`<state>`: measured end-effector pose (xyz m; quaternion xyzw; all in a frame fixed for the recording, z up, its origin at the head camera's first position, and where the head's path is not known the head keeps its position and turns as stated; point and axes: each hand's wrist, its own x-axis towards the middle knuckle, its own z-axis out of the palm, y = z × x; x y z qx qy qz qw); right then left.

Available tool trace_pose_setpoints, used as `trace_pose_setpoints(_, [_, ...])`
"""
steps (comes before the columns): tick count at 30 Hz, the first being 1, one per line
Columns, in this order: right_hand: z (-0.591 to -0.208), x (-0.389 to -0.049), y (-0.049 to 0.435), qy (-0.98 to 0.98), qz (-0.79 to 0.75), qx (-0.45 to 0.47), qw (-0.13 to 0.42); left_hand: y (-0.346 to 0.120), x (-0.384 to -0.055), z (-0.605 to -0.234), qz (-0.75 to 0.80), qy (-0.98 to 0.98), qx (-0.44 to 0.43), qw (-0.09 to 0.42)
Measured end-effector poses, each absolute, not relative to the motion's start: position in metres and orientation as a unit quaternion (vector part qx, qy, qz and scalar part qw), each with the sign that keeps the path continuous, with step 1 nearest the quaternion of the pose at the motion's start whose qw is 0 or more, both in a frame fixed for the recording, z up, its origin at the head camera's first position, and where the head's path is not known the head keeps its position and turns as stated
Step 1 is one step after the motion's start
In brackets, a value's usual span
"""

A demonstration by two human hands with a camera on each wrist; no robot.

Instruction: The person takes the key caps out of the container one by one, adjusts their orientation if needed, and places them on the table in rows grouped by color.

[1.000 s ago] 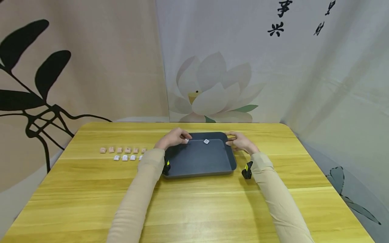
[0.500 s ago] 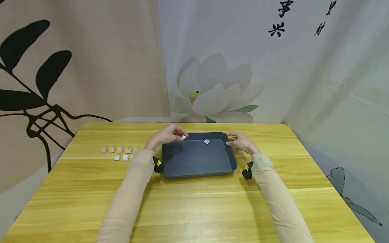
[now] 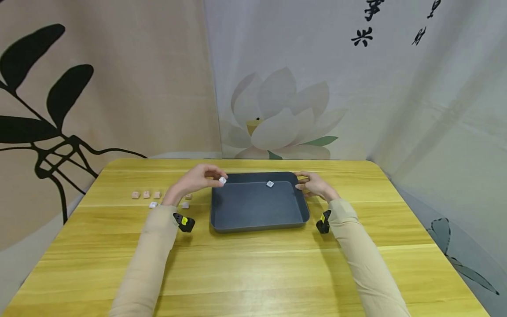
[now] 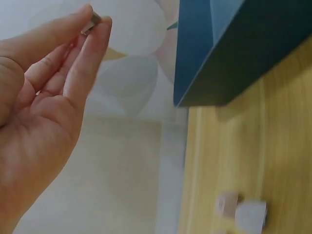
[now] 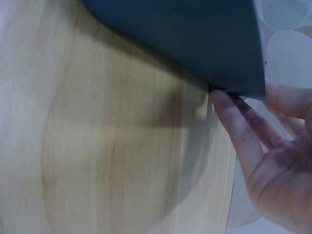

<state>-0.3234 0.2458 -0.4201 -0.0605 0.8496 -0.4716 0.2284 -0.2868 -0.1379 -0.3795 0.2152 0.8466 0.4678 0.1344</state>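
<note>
A small white keycap is pinched between the thumb and fingertips of my left hand, at the far left corner of the dark grey tray. In the left wrist view the keycap sits edge-on at the fingertips, with the tray's corner to the right. My right hand grips the tray's far right corner. The right wrist view has one fingertip low against the tray wall, with the thumb side up at the rim. Another white keycap lies inside the tray, near its far wall.
Left of the tray, pinkish keycaps form a row on the wooden table. White keycaps stand in a nearer row, partly hidden by my left wrist. A printed curtain hangs behind the table's far edge.
My left hand has moved left from over the tray to its far left corner, still pinching the white keycap. The right hand and the tray have stayed in place.
</note>
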Motion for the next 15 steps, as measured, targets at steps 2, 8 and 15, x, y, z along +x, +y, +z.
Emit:
trace_pose_setpoints(2, [-0.42, -0.324, 0.246, 0.85, -0.471, -0.06, 0.227, -0.147, -0.281, -0.378, 0.474, 0.846, 0.204, 0.13])
trace_pose_setpoints(8, [-0.42, -0.325, 0.246, 0.851, -0.47, -0.061, 0.227, -0.18, -0.263, -0.375, 0.471, 0.86, 0.169, 0.102])
trace_pose_setpoints(15, [-0.42, -0.324, 0.246, 0.851, -0.469, -0.059, 0.229, -0.223, -0.245, -0.379, 0.473, 0.868, 0.131, 0.076])
